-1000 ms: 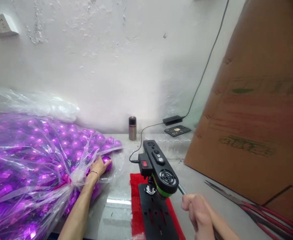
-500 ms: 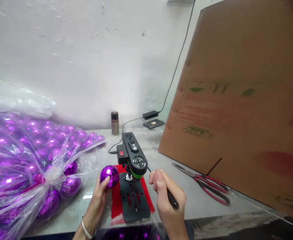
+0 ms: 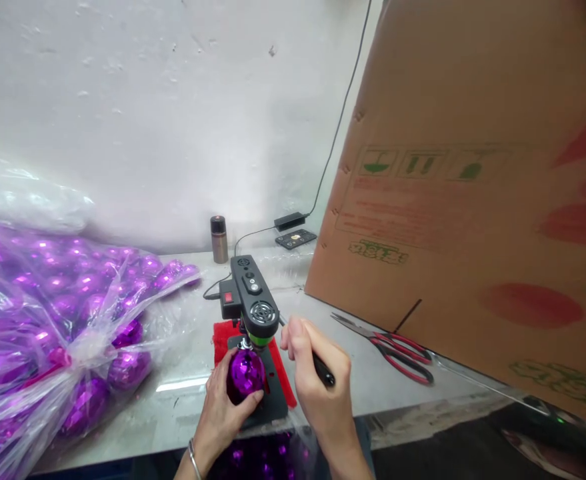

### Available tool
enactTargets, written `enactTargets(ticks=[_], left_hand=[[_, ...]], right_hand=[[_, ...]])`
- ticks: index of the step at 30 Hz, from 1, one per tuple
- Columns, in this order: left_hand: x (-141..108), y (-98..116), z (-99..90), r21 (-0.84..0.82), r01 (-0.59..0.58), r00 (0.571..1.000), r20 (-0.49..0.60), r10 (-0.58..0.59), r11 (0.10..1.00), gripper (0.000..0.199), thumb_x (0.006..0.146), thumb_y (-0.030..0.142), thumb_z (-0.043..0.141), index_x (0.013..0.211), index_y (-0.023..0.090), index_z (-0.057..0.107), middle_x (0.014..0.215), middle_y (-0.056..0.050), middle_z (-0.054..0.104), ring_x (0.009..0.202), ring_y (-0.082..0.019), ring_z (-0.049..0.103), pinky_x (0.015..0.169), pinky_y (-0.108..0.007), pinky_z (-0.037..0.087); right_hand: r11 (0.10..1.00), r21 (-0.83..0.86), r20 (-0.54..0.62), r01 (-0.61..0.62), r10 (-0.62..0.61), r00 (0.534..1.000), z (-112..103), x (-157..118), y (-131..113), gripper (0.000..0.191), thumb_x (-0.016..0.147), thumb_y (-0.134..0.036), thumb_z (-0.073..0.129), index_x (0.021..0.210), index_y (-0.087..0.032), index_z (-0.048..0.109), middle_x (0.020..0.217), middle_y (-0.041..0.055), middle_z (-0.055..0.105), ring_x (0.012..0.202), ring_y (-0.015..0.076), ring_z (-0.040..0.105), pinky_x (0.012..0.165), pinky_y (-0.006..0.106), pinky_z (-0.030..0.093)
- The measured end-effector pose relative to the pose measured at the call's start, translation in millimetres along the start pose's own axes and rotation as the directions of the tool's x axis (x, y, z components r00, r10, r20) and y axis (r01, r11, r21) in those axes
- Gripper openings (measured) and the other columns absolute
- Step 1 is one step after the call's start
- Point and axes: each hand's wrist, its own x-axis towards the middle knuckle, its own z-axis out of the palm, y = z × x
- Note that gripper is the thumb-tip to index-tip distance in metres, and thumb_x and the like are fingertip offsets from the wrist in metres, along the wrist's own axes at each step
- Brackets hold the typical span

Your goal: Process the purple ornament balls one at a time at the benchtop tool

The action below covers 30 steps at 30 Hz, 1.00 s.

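A shiny purple faceted ball (image 3: 248,372) rests in my left hand (image 3: 227,397), thumb at its lower right and fingers round its left side. It sits right below the metal chuck (image 3: 244,344) of a small black bench drill press (image 3: 255,293); whether chuck and ball touch I cannot tell. The dark slotted base plate (image 3: 273,408) lies beneath, partly covered by the ball. Closed to the right of the press is my right hand (image 3: 317,377), wrapped round a lever (image 3: 324,371) with a black grip whose thin rod runs to the press head.
A clear bag of purple balls (image 3: 57,287) fills the left side. Red-handled scissors (image 3: 397,353) lie right, before a big cardboard box (image 3: 447,200). Behind the press stand a spray can (image 3: 219,240), a phone (image 3: 295,239) and a power adapter (image 3: 289,221). Red cloth (image 3: 285,377) lies under the base.
My left hand has brought the purple ball rightward and down, from beside the press to under its chuck. My right hand keeps hold of the lever. The whole view has shifted slightly.
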Motion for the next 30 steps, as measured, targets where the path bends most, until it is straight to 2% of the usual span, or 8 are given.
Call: enactTargets(ticks=[5,12,17,22,25,30], left_hand=[[2.9,9.0,7.8,0.061,-0.041,0.998,0.055,0.038,0.997,0.083,0.068,0.042,0.08,0.144,0.019,0.054,0.146,-0.019,0.064,0.14,-0.042,0.058,0.124,-0.064,0.04],[5.4,8.8,24.1,0.044,-0.044,0.999,-0.008,0.044,0.998,0.079,0.062,0.041,0.084,0.135,0.019,0.062,0.135,-0.017,0.068,0.131,-0.044,0.063,0.117,-0.065,0.046],[7.5,13.7,23.9,0.036,-0.04,0.998,0.045,0.038,0.999,0.079,0.057,0.035,0.087,0.132,0.021,0.065,0.135,-0.017,0.072,0.132,-0.047,0.062,0.122,-0.07,0.038],[7.0,16.0,24.6,0.071,-0.058,0.997,0.047,0.054,0.996,0.076,0.06,0.036,0.085,0.131,0.02,0.066,0.13,-0.017,0.073,0.126,-0.047,0.066,0.12,-0.07,0.04],[5.6,13.8,26.5,0.1,-0.077,0.996,0.044,0.073,0.992,0.072,0.063,0.035,0.083,0.131,0.019,0.067,0.126,-0.017,0.074,0.123,-0.046,0.068,0.118,-0.07,0.042],[4.5,5.8,31.0,0.102,-0.085,0.996,0.041,0.081,0.991,0.071,0.061,0.031,0.084,0.129,0.022,0.066,0.121,-0.013,0.075,0.118,-0.042,0.069,0.114,-0.066,0.048]], right_hand=[[1.0,-0.004,0.006,-0.011,0.011,1.0,-0.7,-0.8,-0.8,0.04,0.109,-0.021,0.047,0.068,-0.022,0.048,0.06,-0.0057,0.048,0.053,0.0072,0.048,0.053,0.018,0.041],[1.0,0.005,0.006,-0.004,0.004,1.0,-1.2,0.1,-3.3,0.041,0.109,-0.021,0.046,0.068,-0.022,0.049,0.06,-0.0044,0.051,0.052,0.0084,0.05,0.051,0.021,0.04],[1.0,-0.006,-0.005,0.015,-0.015,1.0,-2.1,-2.3,-1.2,0.04,0.11,-0.017,0.046,0.07,-0.022,0.049,0.061,-0.0056,0.049,0.051,0.0071,0.049,0.05,0.019,0.04],[0.999,0.034,0.004,0.009,-0.009,1.0,-0.9,-15.8,13.0,0.039,0.111,-0.015,0.045,0.072,-0.022,0.05,0.063,-0.0045,0.049,0.054,0.0075,0.05,0.053,0.02,0.041],[0.997,0.075,-0.056,0.001,0.004,0.998,3.5,-28.5,19.7,0.039,0.112,-0.018,0.045,0.074,-0.021,0.053,0.065,-0.0028,0.054,0.056,0.0094,0.051,0.053,0.025,0.038],[0.985,0.062,-0.2,-0.159,0.168,0.965,14.8,-42.7,15.8,0.045,0.114,-0.028,0.048,0.07,-0.021,0.054,0.065,-0.0011,0.055,0.055,0.012,0.05,0.057,0.031,0.036]])
